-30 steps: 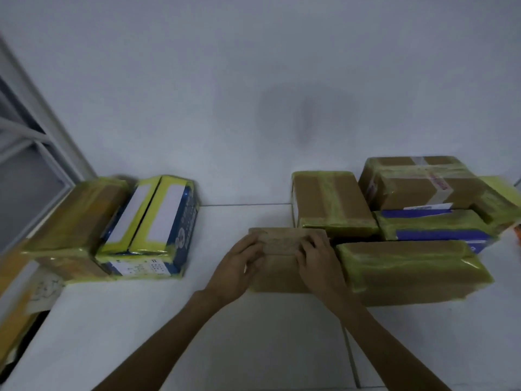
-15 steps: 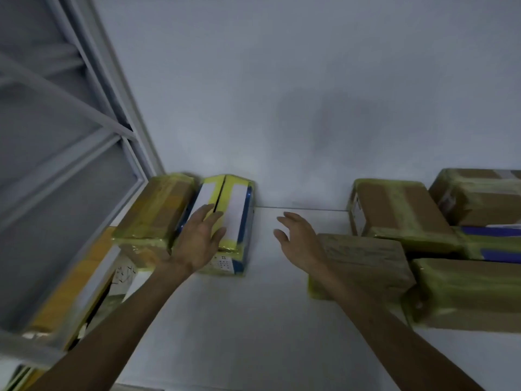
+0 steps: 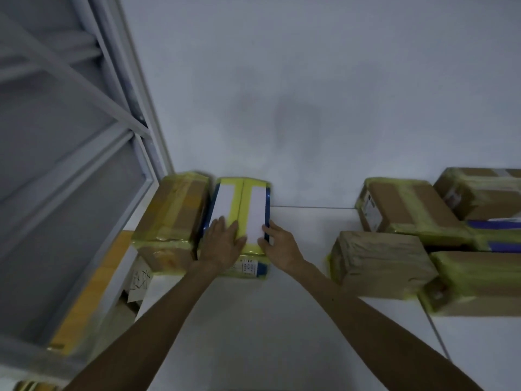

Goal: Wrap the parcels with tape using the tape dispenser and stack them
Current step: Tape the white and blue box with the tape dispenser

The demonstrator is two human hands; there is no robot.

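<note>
White tabletop (image 3: 253, 320) butted against a plain wall (image 3: 310, 80), window frame (image 3: 135, 108) on the left.

Blue-and-white box (image 3: 248, 204) sits at the back left of the top. It is already banded in yellow tape and lies just beside a taped brown carton (image 3: 172, 215), close enough to touch or nearly so.

Left hand (image 3: 222, 244) lies flat on the box lid, fingers straight and close together, palm down. That looks like steadying or pressing, not lifting.

Right hand (image 3: 282, 246) clasps the box's near right edge, thumb on top and fingers down the side wall. My guess is that's the lifting or pulling side.

Read: a two-hand hold on a finished parcel, to shift or stack it. Whether the move is onto the carton or toward the other group, I can't tell.

Other group is well apart on the right: a kraft-paper parcel (image 3: 377, 258) at the front, and taped cartons (image 3: 406, 207) behind and beside it, one resting on another at the frame edge.

Tape dispenser is not in view, so this isn't a wrapping step.

Risk: slick tape under a flat palm, so the box could slide.
</note>
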